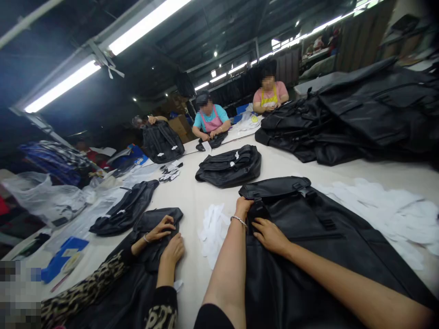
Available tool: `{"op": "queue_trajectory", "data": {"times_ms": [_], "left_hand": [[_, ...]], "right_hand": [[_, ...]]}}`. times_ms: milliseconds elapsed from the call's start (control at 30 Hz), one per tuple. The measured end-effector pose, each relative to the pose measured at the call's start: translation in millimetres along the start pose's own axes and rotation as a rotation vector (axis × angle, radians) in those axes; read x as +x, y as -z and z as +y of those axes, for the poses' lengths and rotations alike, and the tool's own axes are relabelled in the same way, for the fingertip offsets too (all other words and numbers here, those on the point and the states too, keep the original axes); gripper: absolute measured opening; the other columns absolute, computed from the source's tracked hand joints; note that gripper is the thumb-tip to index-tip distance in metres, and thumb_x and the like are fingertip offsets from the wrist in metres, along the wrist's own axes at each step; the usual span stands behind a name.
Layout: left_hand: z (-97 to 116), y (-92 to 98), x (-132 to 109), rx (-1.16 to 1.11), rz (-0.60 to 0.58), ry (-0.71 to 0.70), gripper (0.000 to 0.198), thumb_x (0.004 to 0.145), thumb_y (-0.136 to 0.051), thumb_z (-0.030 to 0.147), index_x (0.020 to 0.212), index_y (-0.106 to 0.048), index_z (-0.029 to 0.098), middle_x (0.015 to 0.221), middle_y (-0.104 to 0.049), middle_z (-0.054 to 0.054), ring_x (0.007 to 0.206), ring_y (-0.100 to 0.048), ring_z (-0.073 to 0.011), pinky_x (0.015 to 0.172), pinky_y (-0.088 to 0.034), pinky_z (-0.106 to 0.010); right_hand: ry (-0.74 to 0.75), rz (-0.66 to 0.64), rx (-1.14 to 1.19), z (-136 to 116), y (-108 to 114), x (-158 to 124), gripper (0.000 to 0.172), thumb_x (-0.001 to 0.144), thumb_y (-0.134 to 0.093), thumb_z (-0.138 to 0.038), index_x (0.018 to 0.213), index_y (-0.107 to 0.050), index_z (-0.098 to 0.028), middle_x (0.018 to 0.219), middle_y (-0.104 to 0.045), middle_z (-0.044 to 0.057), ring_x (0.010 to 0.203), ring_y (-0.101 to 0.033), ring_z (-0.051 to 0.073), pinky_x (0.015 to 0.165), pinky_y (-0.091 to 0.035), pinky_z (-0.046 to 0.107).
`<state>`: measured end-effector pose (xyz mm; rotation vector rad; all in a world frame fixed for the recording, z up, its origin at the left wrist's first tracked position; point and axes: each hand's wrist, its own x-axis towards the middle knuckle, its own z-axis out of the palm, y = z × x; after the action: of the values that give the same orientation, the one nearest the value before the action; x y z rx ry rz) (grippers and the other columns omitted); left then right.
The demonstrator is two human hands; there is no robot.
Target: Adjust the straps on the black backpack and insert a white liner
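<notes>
We cannot see the near end of the black backpack [308, 237]: the lower edge of the view cuts it off, and the person's arms cover part of it. It lies near and to the right on the pale table [192, 192]. The left hand [244, 206] bends its fingers out of sight at the strap [258, 211], so we cannot tell how tightly it closes. The right hand [270, 235] rests just beside it on the backpack, fingers loosely spread. To the left, a co-worker's hands [173, 249] press another black bag [154, 217].
</notes>
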<state>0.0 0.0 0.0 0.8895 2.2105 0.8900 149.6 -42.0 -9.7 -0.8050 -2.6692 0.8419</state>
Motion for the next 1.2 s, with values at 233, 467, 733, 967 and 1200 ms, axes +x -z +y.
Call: {"op": "queue_trajectory", "data": {"times_ms": [233,467,733,967,1200], "left_hand": [[8.1,-15.7,13.4,0.031,0.173,0.037,0.022,0.063,-0.053,0.024,0.076,-0.064,0.009,0.076,-0.064,-0.012,0.071,-0.058,-0.0185,0.06,-0.039,-0.024],[-2.7,-32.9,3.3,0.011,0.397,0.172,0.029,0.07,-0.041,0.019,0.089,-0.061,0.014,0.094,-0.061,-0.015,0.086,-0.056,-0.0232,0.071,-0.038,-0.028],[3.0,-23.8,9.1,-0.131,0.408,0.078,0.016,0.065,-0.051,0.023,0.075,-0.062,0.015,0.085,-0.063,-0.015,0.082,-0.057,-0.0256,0.07,-0.039,-0.03],[7.2,-21.3,22.8,-0.362,0.304,0.038,0.014,0.057,-0.055,0.013,0.071,-0.058,0.013,0.065,-0.061,-0.006,0.057,-0.055,-0.015,0.053,-0.041,-0.023],[-12.8,-27.7,28.1,-0.483,0.417,0.121,0.025,0.055,-0.05,0.007,0.079,-0.053,0.014,0.064,-0.057,-0.002,0.056,-0.055,-0.0132,0.054,-0.042,-0.024]], "right_hand": [[-0.03,0.1,0.214,10.0,1.1,1.7,0.036,0.073,-0.047,-0.026,0.105,-0.058,-0.013,0.119,-0.047,0.01,0.11,-0.042,0.021,0.095,-0.031,0.032],[-0.151,0.28,0.503,33.7,-9.8,3.6,0.024,0.07,-0.047,-0.019,0.086,-0.065,-0.017,0.105,-0.058,0.006,0.1,-0.051,0.018,0.094,-0.035,0.031],[-0.258,0.349,0.581,46.0,-9.2,9.1,0.023,0.067,-0.047,-0.017,0.08,-0.065,-0.018,0.09,-0.063,0.006,0.088,-0.056,0.019,0.086,-0.04,0.033],[-0.252,0.345,0.717,51.6,-5.0,11.2,0.021,0.067,-0.047,-0.019,0.076,-0.065,-0.017,0.084,-0.065,0.004,0.083,-0.058,0.018,0.082,-0.042,0.029],[-0.25,0.303,0.745,50.3,-8.6,10.2,0.022,0.07,-0.047,-0.018,0.081,-0.065,-0.015,0.084,-0.066,0.003,0.08,-0.059,0.016,0.078,-0.044,0.026]]}}
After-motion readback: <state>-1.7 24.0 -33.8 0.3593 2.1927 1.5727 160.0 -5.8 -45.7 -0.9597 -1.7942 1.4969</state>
